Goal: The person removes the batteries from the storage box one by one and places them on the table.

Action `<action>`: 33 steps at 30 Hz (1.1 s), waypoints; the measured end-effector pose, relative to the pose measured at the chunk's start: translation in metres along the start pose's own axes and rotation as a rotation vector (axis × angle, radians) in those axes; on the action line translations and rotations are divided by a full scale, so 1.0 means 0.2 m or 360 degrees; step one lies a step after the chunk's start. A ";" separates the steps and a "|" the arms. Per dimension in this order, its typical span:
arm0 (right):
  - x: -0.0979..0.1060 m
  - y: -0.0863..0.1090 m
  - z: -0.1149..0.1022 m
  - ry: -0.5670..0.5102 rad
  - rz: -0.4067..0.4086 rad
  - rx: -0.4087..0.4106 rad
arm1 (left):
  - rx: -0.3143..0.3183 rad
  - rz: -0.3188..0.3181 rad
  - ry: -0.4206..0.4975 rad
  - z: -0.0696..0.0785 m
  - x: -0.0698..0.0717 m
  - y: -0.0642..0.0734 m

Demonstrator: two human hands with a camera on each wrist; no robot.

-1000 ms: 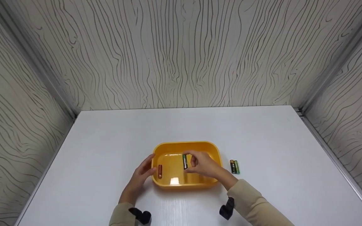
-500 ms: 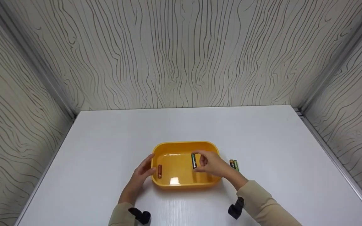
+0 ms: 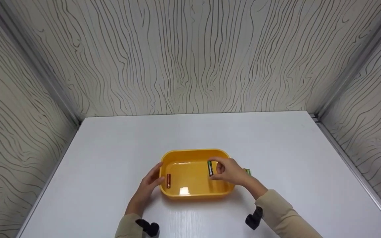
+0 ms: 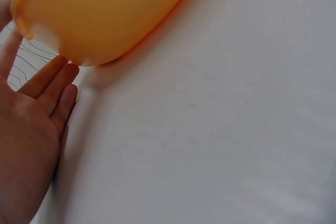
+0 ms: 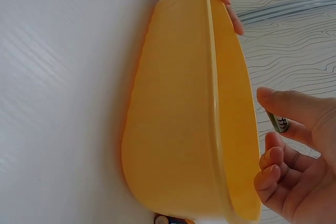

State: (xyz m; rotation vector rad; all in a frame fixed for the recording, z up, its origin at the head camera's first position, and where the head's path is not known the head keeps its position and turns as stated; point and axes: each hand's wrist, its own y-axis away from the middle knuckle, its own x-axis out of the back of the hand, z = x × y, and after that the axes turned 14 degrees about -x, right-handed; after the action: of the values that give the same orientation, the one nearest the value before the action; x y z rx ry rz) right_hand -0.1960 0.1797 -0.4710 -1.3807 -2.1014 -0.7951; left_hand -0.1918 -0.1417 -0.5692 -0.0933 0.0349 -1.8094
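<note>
A yellow plastic bin (image 3: 190, 195) sits on the white table, with a red battery (image 3: 168, 180) lying inside near its left wall. My left hand (image 3: 147, 185) holds the bin's left end: thumb and index finger reach over the rim, while the other fingers lie against the outer wall in the left wrist view. Over the right part of the bin, my right hand (image 3: 229, 171) pinches a green-and-black battery (image 3: 210, 168) by its two ends between thumb and index finger. The remaining right fingers are loosely curled in the right wrist view.
Beyond the bin's right end lie two more batteries (image 3: 248, 172), mostly hidden behind my right hand; the end of one battery (image 5: 163, 220) shows past the bin in the right wrist view. Wood-grain patterned panels (image 3: 190, 66) enclose the table at the back and sides.
My right hand has moved rightward across the bin with the pinched battery, covering more of the two batteries outside. The left hand, bin and red battery stay in place.
</note>
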 end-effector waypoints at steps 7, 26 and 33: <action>0.05 0.03 0.02 -0.0020 0.0000 -0.0022 | -0.0013 -0.0005 0.0005 0.02 -0.01 0.00; 0.17 0.11 0.15 -0.0032 0.0096 -0.0083 | -0.0025 -0.0019 0.0001 0.02 0.00 0.00; 0.20 0.14 0.21 -0.0050 0.0106 -0.0099 | 0.0016 -0.0014 0.0025 0.01 0.00 0.01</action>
State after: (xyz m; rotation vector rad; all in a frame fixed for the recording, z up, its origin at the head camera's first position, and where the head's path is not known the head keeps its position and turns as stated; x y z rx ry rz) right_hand -0.1876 0.2437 -0.4674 -1.4972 -2.0584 -0.8229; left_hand -0.1901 -0.1425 -0.5663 -0.0720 0.0368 -1.8190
